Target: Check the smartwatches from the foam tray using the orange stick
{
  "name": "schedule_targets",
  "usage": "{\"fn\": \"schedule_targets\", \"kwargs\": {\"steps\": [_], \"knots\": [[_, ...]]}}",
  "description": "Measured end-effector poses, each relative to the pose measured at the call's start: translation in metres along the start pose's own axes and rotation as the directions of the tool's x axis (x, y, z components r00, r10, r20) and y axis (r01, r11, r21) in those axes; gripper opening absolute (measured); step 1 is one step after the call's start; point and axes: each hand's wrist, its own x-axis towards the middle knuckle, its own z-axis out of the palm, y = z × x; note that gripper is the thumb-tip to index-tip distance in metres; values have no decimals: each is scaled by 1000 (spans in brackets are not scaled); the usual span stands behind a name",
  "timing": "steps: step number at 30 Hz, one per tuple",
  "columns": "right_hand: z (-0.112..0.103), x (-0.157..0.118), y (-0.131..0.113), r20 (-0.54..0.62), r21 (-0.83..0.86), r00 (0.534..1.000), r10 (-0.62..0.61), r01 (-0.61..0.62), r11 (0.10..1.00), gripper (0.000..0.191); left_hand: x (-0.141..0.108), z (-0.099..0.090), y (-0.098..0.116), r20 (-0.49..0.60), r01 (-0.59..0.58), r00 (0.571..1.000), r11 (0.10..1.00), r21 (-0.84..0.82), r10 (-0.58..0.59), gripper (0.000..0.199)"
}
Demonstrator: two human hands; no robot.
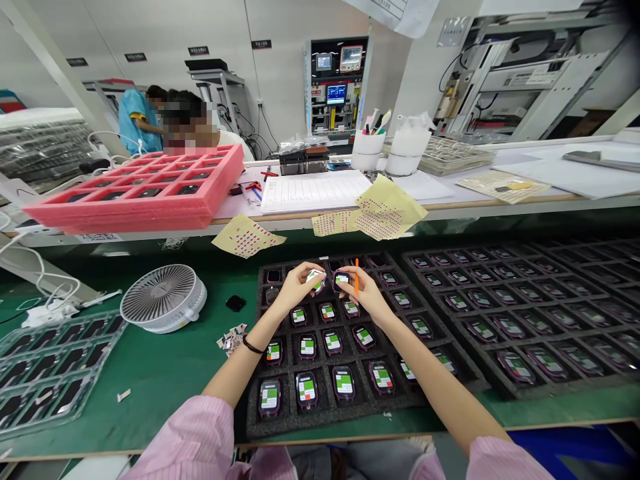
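Foam tray of devices sits centre on the surface; desk fan lies left of it; second foam tray right; foam crate on the raised shelf behind.

- Left hand: at 12 o'clock, fingers curled in a closed pinch.
- Right hand: just beside it, also pinching, wrist bent.
- Left forearm: angled in from 7 o'clock.
- Right forearm: angled in from 5 o'clock.
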Motion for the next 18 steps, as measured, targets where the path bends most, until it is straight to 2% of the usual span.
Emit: {"fn": "schedule_targets", "kwargs": {"steps": [5, 11, 14, 18], "knots": [[0, 1, 1, -17, 8, 1000, 5, -5, 1000, 39, 3, -3, -3, 57, -20, 998, 1000, 6, 20, 37], [-2, 2, 3, -41, 21, 999, 13, -12, 1000, 40, 4, -7, -6, 139, -74, 987, 994, -78, 84, 49], [-2, 2, 4, -49, 21, 999, 21, -20, 1000, 40, 2, -6, -3, 126, -73, 989, 995, -70, 81, 46], [-1, 2, 3, -44, 21, 999, 25, -24, 999, 40, -1, -6, 2, 56, -39, 998, 998, -55, 42, 40]]}}
